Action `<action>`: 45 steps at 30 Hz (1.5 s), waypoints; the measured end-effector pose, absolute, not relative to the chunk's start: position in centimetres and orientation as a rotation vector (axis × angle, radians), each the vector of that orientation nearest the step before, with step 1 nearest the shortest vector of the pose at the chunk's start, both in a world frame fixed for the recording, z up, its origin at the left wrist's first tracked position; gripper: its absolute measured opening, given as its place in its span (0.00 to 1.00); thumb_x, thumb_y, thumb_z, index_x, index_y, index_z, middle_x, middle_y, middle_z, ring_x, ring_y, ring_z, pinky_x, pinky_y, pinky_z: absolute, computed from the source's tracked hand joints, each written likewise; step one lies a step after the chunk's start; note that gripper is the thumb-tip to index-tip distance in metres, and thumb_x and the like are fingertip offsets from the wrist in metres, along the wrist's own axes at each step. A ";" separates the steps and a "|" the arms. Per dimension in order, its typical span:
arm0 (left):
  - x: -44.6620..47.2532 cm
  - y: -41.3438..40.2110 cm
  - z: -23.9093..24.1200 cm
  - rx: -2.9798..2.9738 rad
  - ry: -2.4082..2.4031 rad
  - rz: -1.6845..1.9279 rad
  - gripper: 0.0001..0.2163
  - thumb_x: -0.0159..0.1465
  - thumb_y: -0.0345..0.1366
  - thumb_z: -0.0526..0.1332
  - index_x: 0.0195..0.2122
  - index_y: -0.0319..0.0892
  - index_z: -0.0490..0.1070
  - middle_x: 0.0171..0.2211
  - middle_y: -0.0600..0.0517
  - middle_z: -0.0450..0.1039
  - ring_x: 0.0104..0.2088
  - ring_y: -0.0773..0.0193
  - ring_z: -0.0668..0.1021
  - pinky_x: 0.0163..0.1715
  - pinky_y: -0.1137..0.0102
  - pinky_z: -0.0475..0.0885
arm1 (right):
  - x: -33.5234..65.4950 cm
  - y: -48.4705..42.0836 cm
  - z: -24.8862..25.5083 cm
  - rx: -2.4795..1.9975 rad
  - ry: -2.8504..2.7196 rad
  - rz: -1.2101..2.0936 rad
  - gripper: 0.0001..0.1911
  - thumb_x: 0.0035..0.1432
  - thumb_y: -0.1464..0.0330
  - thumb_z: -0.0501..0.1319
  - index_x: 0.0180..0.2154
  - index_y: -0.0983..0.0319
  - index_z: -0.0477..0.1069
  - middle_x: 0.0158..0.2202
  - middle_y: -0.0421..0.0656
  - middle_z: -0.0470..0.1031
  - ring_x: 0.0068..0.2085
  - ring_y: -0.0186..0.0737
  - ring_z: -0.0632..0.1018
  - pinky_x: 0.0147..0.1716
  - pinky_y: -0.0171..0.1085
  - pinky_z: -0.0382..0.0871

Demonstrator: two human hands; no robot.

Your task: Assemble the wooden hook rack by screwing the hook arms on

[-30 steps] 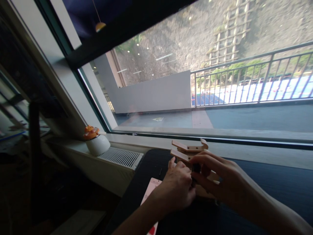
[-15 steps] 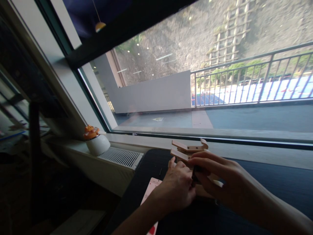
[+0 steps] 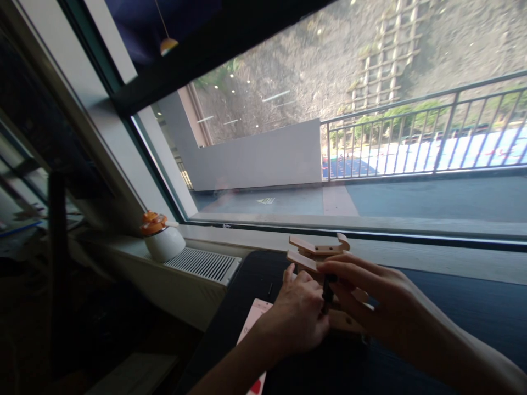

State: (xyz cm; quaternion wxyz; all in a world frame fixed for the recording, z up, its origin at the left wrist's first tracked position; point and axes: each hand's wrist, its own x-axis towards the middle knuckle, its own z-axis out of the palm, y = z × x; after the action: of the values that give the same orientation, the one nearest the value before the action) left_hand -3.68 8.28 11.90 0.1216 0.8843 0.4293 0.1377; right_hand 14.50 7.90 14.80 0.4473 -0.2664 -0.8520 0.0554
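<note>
Over the dark table, my right hand [image 3: 366, 285] pinches a short black upright tool [image 3: 328, 288], which looks like a screwdriver, between thumb and fingers. Its lower end meets a light wooden piece [image 3: 348, 322] with dark holes. My left hand [image 3: 302, 310] is closed at the left end of that piece and steadies it, its fingertips partly hidden. Just beyond my hands lies a wooden stand part [image 3: 325, 249] with a curved hook end and dark holes. A second flat wooden arm [image 3: 302, 260] lies in front of it, partly covered by my right fingers.
A phone with a pink screen [image 3: 256, 315] lies under my left forearm on the black table [image 3: 432, 296]. Near it is a small thin dark item [image 3: 270, 289]. On the sill stand a white container with an orange top [image 3: 162, 238] and a vent grille [image 3: 206, 264]. A window runs behind.
My right fingers have shifted and opened slightly around the black tool, so more of it and of the wooden piece below shows. My left hand has stayed in place.
</note>
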 end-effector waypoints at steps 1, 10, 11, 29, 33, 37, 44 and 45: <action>-3.7 8.3 11.9 2.583 1.253 0.402 0.15 0.63 0.35 0.60 0.51 0.44 0.74 0.60 0.46 0.71 0.60 0.47 0.70 0.67 0.41 0.52 | 14.5 7.9 14.8 -0.649 -2.110 0.139 0.16 0.65 0.76 0.56 0.49 0.56 0.75 0.49 0.48 0.81 0.48 0.42 0.82 0.44 0.36 0.76; -3.8 8.4 11.6 2.612 1.244 0.383 0.13 0.64 0.35 0.59 0.50 0.45 0.75 0.53 0.45 0.75 0.58 0.49 0.71 0.66 0.39 0.50 | 14.5 8.2 14.2 -0.770 -2.045 0.182 0.05 0.60 0.74 0.63 0.37 0.58 0.72 0.34 0.41 0.78 0.28 0.35 0.78 0.27 0.32 0.72; -3.8 8.4 11.5 2.612 1.244 0.387 0.15 0.64 0.34 0.59 0.51 0.47 0.74 0.54 0.46 0.74 0.59 0.49 0.71 0.66 0.39 0.50 | 14.5 8.1 14.3 -0.773 -2.053 0.200 0.06 0.60 0.74 0.63 0.38 0.58 0.72 0.33 0.40 0.78 0.28 0.34 0.77 0.27 0.31 0.72; -3.8 8.6 11.4 2.632 1.267 0.350 0.19 0.65 0.37 0.60 0.58 0.48 0.71 0.60 0.46 0.71 0.61 0.47 0.70 0.67 0.39 0.48 | 14.5 7.9 14.1 -0.747 -2.118 0.246 0.13 0.60 0.75 0.62 0.46 0.55 0.72 0.40 0.40 0.81 0.35 0.36 0.81 0.33 0.32 0.73; -3.8 8.5 11.5 2.619 1.255 0.363 0.16 0.65 0.37 0.60 0.55 0.49 0.73 0.59 0.47 0.72 0.61 0.48 0.70 0.67 0.40 0.48 | 14.7 7.9 14.4 -0.676 -2.153 0.226 0.16 0.65 0.76 0.58 0.51 0.53 0.72 0.48 0.43 0.80 0.47 0.38 0.81 0.43 0.34 0.74; -3.9 8.4 11.4 2.620 1.258 0.367 0.17 0.65 0.38 0.61 0.56 0.47 0.73 0.60 0.45 0.71 0.60 0.48 0.70 0.67 0.40 0.48 | 14.6 8.2 14.0 -0.715 -2.113 0.226 0.12 0.63 0.74 0.60 0.47 0.55 0.73 0.44 0.43 0.80 0.42 0.39 0.81 0.39 0.35 0.74; -3.7 8.4 11.4 2.628 1.260 0.376 0.20 0.64 0.35 0.60 0.59 0.51 0.70 0.60 0.47 0.71 0.60 0.48 0.70 0.66 0.38 0.50 | 14.5 7.9 14.3 -0.753 -2.107 0.244 0.11 0.62 0.73 0.62 0.45 0.56 0.73 0.41 0.43 0.81 0.37 0.39 0.82 0.35 0.34 0.75; -3.7 8.3 11.4 2.623 1.256 0.382 0.21 0.64 0.35 0.60 0.59 0.50 0.70 0.60 0.47 0.72 0.60 0.48 0.70 0.66 0.38 0.50 | 14.5 7.9 14.4 -0.717 -2.123 0.235 0.12 0.63 0.74 0.61 0.47 0.56 0.73 0.44 0.44 0.81 0.40 0.40 0.82 0.38 0.34 0.75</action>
State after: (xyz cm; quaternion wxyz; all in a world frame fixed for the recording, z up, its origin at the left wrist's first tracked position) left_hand -3.67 8.34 11.42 0.1041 0.8893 0.4260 0.1296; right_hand 14.54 7.87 14.45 0.4296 -0.2874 -0.8508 0.0943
